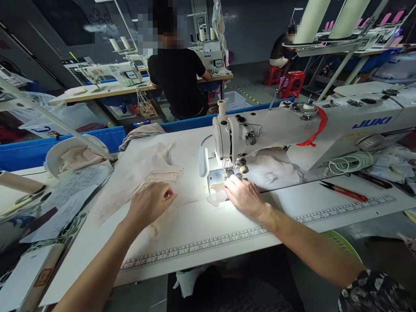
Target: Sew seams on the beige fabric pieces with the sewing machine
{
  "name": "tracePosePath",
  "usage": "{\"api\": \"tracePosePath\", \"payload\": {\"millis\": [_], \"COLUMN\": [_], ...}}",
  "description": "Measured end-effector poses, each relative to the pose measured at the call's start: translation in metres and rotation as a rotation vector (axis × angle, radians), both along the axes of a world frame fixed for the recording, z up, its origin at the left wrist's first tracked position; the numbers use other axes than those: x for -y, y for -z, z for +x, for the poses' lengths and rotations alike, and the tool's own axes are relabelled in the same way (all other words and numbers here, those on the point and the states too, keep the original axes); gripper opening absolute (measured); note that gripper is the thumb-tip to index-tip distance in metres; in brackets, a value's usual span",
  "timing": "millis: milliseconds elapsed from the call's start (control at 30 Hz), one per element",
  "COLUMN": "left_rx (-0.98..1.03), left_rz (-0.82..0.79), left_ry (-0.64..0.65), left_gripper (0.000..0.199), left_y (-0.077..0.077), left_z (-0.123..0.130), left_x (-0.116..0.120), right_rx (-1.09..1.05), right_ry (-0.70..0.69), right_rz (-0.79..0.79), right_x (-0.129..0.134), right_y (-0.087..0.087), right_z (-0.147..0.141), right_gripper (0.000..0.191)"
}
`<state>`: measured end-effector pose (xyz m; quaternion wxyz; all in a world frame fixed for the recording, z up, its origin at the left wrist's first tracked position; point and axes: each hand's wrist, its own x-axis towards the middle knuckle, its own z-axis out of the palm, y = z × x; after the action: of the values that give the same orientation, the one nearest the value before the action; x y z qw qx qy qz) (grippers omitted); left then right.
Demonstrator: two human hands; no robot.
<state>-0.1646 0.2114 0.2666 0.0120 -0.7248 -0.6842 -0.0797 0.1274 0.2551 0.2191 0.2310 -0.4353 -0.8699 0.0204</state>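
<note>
My left hand is closed, its fingers curled in, beside a stack of pale pink cut fabric pieces. Blurred pale fabric shows just below that hand; whether the fingers grip it is hidden. My right hand is at the front of a white sewing machine, with bent fingertips pressed together close to the presser foot. Whatever those fingertips hold cannot be made out. A lit metal needle plate lies left of them, and a small translucent piece sits at its front edge.
Red-handled thread snips lie right of my right hand. A printed ruler strip runs along the table's front. Pale fabric is bunched beneath the machine arm. Papers and a fabric-filled bin are at left. A person sits ahead.
</note>
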Motion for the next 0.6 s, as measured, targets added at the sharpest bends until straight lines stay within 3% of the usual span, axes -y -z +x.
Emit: {"api": "tracePosePath", "payload": {"millis": [133, 267, 367, 467, 600], "left_rx": [-0.131, -0.222, -0.226, -0.183, -0.101], "left_rz": [0.197, 0.1, 0.079, 0.166, 0.289], "left_ry": [0.078, 0.085, 0.094, 0.144, 0.291], "left_gripper": [0.031, 0.029, 0.027, 0.027, 0.027], "left_y": [-0.011, -0.018, -0.015, -0.006, 0.008], "left_z": [-0.012, -0.02, -0.027, -0.034, -0.042], "left_x": [-0.044, -0.074, -0.074, -0.063, -0.043], "right_rx": [0.081, 0.07, 0.051, 0.054, 0.065], "right_ry": [0.059, 0.021, 0.001, 0.001, -0.004], "right_rz": [0.016, 0.011, 0.036, 0.029, -0.014], "right_x": [-0.002, -0.005, -0.006, -0.006, -0.005], "right_y": [-0.001, 0.0, 0.002, 0.001, -0.002], "right_z": [0.008, 0.014, 0.015, 0.016, 0.015], "right_gripper": [0.023, 0.025, 0.024, 0.025, 0.026]}}
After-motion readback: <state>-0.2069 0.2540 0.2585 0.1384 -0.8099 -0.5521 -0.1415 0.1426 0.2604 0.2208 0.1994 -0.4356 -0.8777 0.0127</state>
